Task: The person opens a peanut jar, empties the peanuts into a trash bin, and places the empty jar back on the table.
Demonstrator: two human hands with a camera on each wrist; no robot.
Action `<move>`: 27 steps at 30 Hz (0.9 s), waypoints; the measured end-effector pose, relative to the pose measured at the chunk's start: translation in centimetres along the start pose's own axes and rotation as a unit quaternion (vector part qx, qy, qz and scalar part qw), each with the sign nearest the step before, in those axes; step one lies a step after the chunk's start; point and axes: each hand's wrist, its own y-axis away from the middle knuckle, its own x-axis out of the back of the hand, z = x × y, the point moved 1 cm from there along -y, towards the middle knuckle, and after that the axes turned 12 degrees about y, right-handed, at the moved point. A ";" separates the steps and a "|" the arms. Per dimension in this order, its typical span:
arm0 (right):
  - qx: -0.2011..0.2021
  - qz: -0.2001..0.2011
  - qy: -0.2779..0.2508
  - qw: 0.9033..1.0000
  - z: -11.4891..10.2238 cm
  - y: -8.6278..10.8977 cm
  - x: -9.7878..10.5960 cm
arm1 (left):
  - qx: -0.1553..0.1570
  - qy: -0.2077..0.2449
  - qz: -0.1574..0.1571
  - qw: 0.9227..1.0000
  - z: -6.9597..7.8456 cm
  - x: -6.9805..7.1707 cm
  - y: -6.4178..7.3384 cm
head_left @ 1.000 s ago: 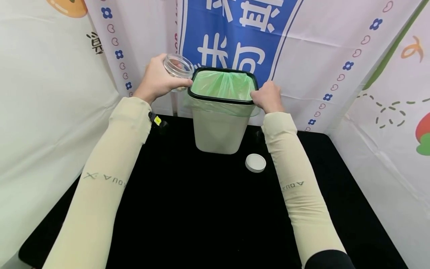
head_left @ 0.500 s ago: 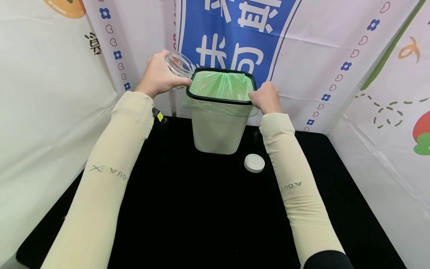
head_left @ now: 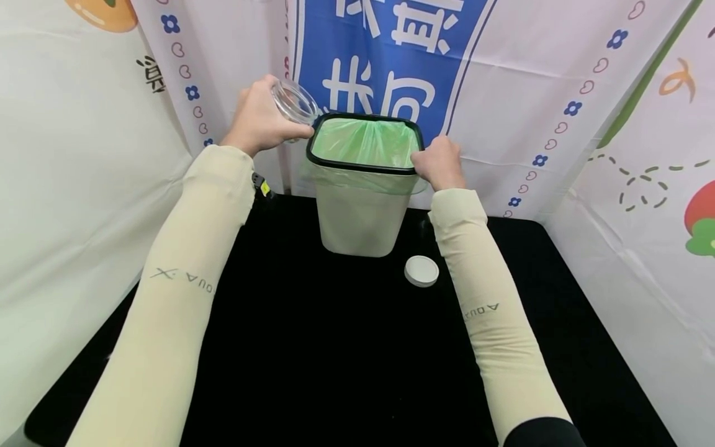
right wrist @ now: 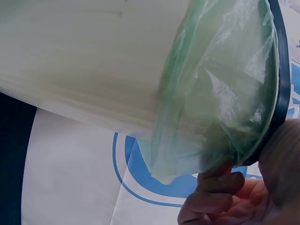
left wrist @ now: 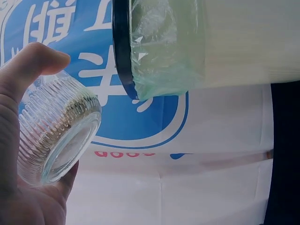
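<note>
My left hand grips a clear glass jar without a lid, tilted toward the bin at its left edge. In the left wrist view the ribbed jar shows small grainy, brownish bits near its base. The pale trash bin has a black rim and a green plastic liner folded over it. My right hand grips the bin's right rim, its thumb over the black edge and its fingers curled beneath, against the liner in the right wrist view.
A round white lid lies on the black tabletop, just in front of the bin and left of the right forearm. Printed white curtains hang close behind the bin and along both sides.
My left hand has lifted a little and tipped the jar further toward the bin's opening. The right hand keeps its grip on the rim, and the lid lies where it was.
</note>
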 end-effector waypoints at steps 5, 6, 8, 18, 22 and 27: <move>-0.002 -0.001 0.007 1.000 -0.1 -0.1 -0.1 | -0.003 -0.013 -0.002 1.000 0.1 -0.1 -0.1; -0.002 -0.001 0.008 1.000 -0.1 -0.1 -0.1 | -0.007 -0.017 -0.001 1.000 0.1 -0.1 -0.1; -0.001 0.000 0.006 1.000 -0.1 -0.1 -0.1 | -0.013 -0.022 0.000 1.000 0.1 -0.2 -0.1; -0.001 0.006 0.009 1.000 -0.1 0.0 0.0 | -0.044 -0.035 -0.011 0.998 0.6 -0.6 -0.4; -0.003 0.009 0.008 1.000 -0.1 0.0 -0.1 | -0.052 -0.045 -0.019 0.997 1.0 -0.8 -0.5; -0.002 0.013 0.007 1.000 0.0 0.1 -0.2 | -0.061 -0.062 -0.023 0.996 1.3 -1.0 -0.6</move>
